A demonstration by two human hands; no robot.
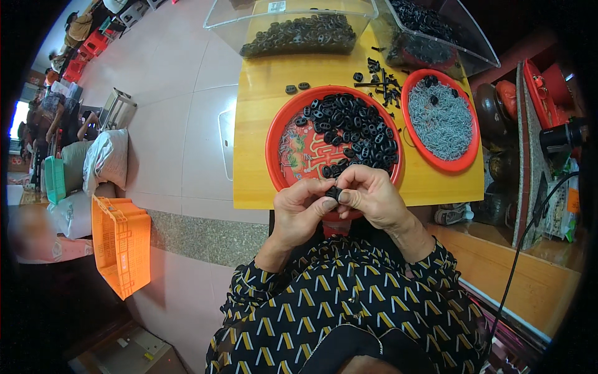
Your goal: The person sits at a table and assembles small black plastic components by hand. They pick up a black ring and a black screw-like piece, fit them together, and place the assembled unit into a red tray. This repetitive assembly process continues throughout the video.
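My left hand and my right hand meet over the near rim of a round red tray. Both are closed, fingertips pinching one small black plastic piece between them. Its shape is mostly hidden by my thumbs; it resembles the cord-lock pieces nearby. Inside the tray lies a heap of black oval cord-lock pieces with two holes each. A few tiny silvery parts lie at the tray's left side, over its printed bottom.
A second red tray at right holds small silvery springs and a few black pieces. Loose black parts lie between the trays on the yellow table. Clear plastic bins stand behind. An orange crate is on the left.
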